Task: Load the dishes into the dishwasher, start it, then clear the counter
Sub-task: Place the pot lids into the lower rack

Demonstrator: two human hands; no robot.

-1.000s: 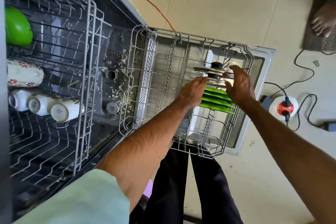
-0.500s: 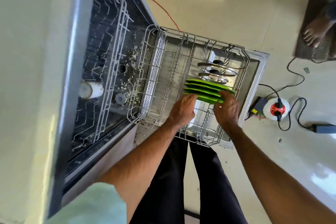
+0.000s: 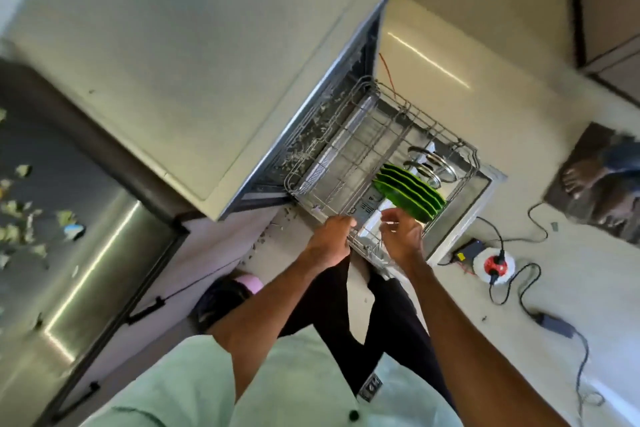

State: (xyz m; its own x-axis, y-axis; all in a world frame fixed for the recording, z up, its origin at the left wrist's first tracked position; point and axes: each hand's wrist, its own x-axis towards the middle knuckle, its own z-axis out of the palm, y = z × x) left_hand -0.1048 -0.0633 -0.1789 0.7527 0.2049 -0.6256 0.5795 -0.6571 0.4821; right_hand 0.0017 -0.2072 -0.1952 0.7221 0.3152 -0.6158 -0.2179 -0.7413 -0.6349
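Lower rack (image 3: 349,163): my left hand (image 3: 330,236) grips its front rim; right hand (image 3: 403,236) fingers (image 3: 389,224) curled, hold unclear; green plates (image 3: 412,192) upright inside.

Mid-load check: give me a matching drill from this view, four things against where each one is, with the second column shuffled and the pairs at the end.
Things:
1. green plates
2. steel lids
3. left hand
4. red-and-white cable reel

Places:
A. on the floor beside the open dishwasher door
B. gripping the near rim of the lower rack
C. standing on edge in the lower rack
D. in the lower rack, just beyond the plates

Pairs: 1-C, 2-D, 3-B, 4-A
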